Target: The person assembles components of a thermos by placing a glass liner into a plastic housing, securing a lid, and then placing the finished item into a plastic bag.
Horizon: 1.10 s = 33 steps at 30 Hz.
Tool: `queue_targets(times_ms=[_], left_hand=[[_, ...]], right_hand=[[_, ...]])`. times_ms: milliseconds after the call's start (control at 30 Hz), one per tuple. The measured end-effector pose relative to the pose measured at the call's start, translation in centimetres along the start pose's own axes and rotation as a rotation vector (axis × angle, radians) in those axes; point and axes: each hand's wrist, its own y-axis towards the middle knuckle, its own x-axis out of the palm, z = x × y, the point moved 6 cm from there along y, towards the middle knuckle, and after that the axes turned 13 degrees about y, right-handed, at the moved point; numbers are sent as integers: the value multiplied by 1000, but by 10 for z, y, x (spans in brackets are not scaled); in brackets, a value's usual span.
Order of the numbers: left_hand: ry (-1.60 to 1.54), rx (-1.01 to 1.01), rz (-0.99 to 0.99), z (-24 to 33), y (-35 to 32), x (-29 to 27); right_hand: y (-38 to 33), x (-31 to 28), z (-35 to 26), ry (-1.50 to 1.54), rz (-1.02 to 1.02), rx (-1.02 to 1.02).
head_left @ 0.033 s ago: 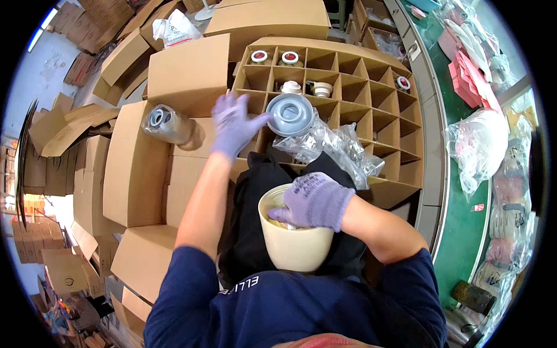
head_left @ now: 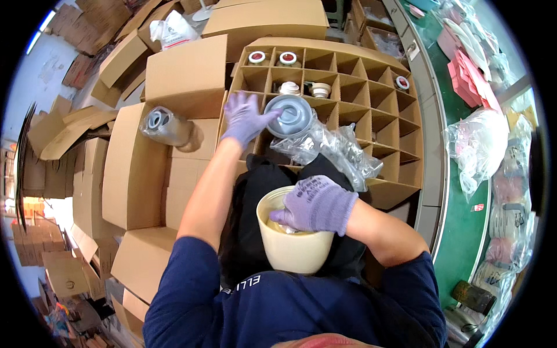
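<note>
My left hand (head_left: 245,119), in a purple-grey knit glove, has its fingers spread over the near-left cells of a divided carton (head_left: 371,81). Its thumb reaches over the edge of a grey round lid-like piece (head_left: 290,115); whether they touch I cannot tell. In my lap stands a cream pot (head_left: 293,252), upright. My right hand (head_left: 316,203), gloved alike, is bent over the pot's right rim, its thumb inside. Its other fingers are hidden, and something shiny shows below the thumb. Crumpled clear plastic (head_left: 328,148) lies over the cells beside the grey piece.
Several jars with red-and-white lids, one a jar (head_left: 288,58), stand in the carton's cells. Left of it, an open cardboard box (head_left: 130,168) holds a plastic-wrapped container (head_left: 165,126). A green worktop (head_left: 461,214) with bagged items runs along the right.
My left hand has shifted slightly to the right, and its thumb now overlaps the grey piece. My right hand stays at the pot with little visible movement.
</note>
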Motion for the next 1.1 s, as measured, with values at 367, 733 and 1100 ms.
queue_targets(times_ms=[367,733,1100], left_hand=[[-718,318,-61,57,-85,-132],[-1196,725,-177,31,-180,-130],[-1044,599,-254,35,-181,-101]], right_hand=[[-52,-43,110,837,1026,-393],[-53,20,59,860,661,-832],[-102,24,5,350,690,-777]])
